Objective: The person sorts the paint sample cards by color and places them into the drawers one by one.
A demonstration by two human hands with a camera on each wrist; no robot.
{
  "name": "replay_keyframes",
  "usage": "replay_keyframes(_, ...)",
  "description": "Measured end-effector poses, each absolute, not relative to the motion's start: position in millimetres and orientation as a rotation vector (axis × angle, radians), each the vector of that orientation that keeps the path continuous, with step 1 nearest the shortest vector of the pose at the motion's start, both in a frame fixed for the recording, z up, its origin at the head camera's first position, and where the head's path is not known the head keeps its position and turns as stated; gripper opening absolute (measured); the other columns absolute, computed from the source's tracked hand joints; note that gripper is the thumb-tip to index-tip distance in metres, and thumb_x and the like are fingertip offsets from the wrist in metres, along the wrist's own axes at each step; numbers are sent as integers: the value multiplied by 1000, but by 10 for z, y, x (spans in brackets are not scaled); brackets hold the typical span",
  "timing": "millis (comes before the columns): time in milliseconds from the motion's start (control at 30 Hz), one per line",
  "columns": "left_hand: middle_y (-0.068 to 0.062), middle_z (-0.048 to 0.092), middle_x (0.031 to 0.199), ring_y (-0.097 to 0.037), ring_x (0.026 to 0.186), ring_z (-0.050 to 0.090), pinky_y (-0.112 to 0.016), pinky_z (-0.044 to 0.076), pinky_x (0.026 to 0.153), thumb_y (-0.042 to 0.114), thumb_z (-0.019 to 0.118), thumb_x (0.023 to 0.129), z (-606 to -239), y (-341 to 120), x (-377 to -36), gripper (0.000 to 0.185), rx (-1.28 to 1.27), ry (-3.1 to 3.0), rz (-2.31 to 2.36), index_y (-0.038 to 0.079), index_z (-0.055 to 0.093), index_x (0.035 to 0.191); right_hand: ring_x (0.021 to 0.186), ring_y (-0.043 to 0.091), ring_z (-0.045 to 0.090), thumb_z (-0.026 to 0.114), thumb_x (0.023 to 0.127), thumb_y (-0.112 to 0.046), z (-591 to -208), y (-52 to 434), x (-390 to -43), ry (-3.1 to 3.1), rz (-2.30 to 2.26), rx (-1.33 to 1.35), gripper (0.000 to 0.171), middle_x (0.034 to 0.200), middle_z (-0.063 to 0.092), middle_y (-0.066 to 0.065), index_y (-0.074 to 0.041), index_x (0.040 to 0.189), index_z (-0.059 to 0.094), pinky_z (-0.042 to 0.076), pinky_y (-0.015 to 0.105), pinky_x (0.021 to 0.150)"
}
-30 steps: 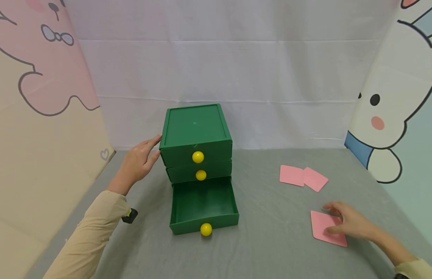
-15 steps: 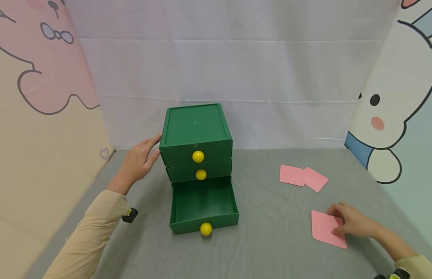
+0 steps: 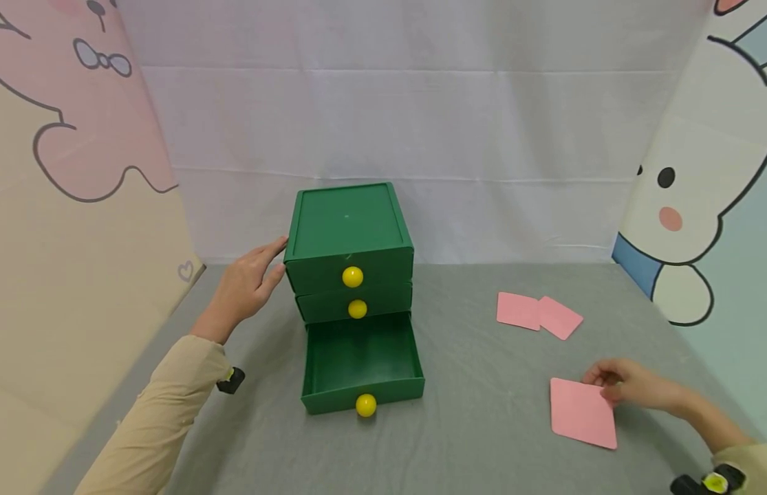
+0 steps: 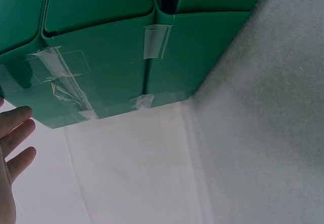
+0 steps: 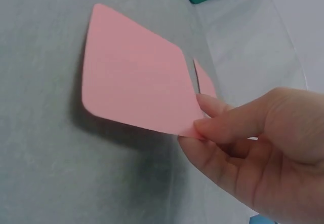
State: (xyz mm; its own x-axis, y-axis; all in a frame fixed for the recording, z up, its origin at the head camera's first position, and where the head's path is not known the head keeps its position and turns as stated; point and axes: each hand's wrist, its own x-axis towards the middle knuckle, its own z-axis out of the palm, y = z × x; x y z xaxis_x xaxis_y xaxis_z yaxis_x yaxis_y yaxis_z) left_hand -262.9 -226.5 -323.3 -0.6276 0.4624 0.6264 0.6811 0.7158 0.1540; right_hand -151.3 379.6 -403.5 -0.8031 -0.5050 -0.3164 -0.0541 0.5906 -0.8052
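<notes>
My right hand (image 3: pixel 637 388) pinches a pink card (image 3: pixel 582 414) by one corner between thumb and fingers. In the right wrist view the card (image 5: pixel 136 74) is tilted up off the grey cloth, with its shadow below. My left hand (image 3: pixel 243 289) rests with extended fingers against the left side of a green drawer unit (image 3: pixel 349 223). The left wrist view shows the spread fingers (image 4: pixel 17 135) by the unit's taped side (image 4: pixel 101 77). Its bottom drawer (image 3: pixel 361 357) is pulled out and shows a bare floor. The upper two drawers, with yellow knobs (image 3: pixel 353 277), are pushed in.
Two more pink cards (image 3: pixel 518 311) lie on the grey cloth (image 3: pixel 470 385) at the back right, edges overlapping. A white sheet (image 3: pixel 457 137) hangs behind the unit. Cartoon-printed panels (image 3: pixel 730 289) stand at both sides.
My right hand has picked up the near pink card by its corner and tilted it up off the cloth, shifting slightly right. The left hand and drawer unit stay as they were.
</notes>
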Motion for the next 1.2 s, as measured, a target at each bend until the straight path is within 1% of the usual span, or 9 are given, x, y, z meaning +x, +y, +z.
replay_keyframes(267,-22,52,126,-38,112,50,-53,40,90,27,40,97,-3257,-2255,-2644,48,-862,-2369,-519,-1,40,136,69,9,50,48,81,7,-3828,3526,-1589,2374,-1092,-463,22,83,51,8,6,101,57,47,24,59)
replay_keyframes(400,-22,51,126,-38,112,49,-54,40,91,27,40,97,-3262,-2258,-2648,48,-863,-2376,-519,-1,40,136,72,11,50,48,83,7,-3774,3333,-1654,2394,-1103,-485,22,86,53,8,4,102,58,47,25,61)
replay_keyframes(667,-22,52,125,-38,112,50,-54,40,91,27,41,97,-3272,-2246,-2639,47,-862,-2384,-514,-1,40,136,73,14,52,49,85,8,-3665,2924,-1786,2441,-1119,-676,21,93,57,9,3,102,60,50,29,64)
replay_keyframes(867,-22,52,125,-39,110,51,-54,41,89,28,39,98,-3278,-2225,-2639,48,-856,-2383,-521,-2,40,135,80,15,55,50,86,6,-3558,2659,-1875,2469,-1126,-670,22,99,60,10,1,104,62,51,30,68)
replay_keyframes(1000,-22,52,125,-39,112,49,-54,40,90,26,40,98,-3276,-2238,-2644,47,-852,-2399,-523,-2,39,136,86,20,55,50,87,5,-3504,2491,-1939,2469,-1139,-643,23,102,59,10,-1,106,62,52,35,72)
replay_keyframes(1200,-22,53,124,-39,112,49,-54,39,90,27,40,98,-3257,-2262,-2641,48,-839,-2400,-511,-1,39,137,85,22,54,47,89,5,-3441,2147,-2063,2443,-1196,-597,24,95,58,9,-2,107,61,50,40,75)
